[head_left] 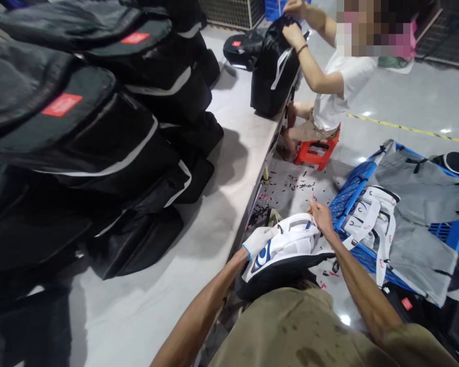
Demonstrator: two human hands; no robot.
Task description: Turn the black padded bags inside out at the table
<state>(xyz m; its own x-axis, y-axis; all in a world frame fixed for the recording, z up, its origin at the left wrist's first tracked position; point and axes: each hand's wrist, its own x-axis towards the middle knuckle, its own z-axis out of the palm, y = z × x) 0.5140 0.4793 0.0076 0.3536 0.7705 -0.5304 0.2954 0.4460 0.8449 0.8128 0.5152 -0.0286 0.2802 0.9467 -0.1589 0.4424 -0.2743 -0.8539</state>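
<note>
a person seen from their own head camera holds a white backpack on their lap, just past the edge of a long grey worktop. the gloved left hand is closed on the pack's near side; the bare right hand pinches something small at its top, though what it is cannot be made out. by the look of it, this pack is mid-handling: a tall stack of black backpacks fills the worktop to the left, while more white and grey bags lie in a blue crate on the right. dark scraps litter the shiny grey floor. farther along, another person on a red stool handles a black bag.
</note>
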